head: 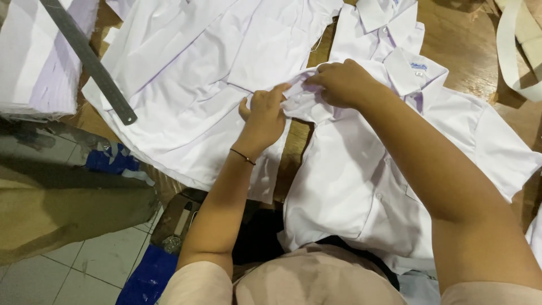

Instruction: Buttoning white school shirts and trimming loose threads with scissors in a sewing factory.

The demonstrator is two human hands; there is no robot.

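Seen from above, the left hand (264, 116) and right hand (341, 82) both pinch a sleeve of a white shirt (361, 181) lying flat on a wooden counter (451, 39). Another white shirt (197, 73) lies just beside it, under a metal ruler (90, 62).

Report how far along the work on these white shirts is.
Done, apparently: a white shirt lies spread flat on the left under a metal ruler. In hand: both hands, left hand and right hand, pinch a sleeve of the front shirt. Left: a collared shirt waits behind.
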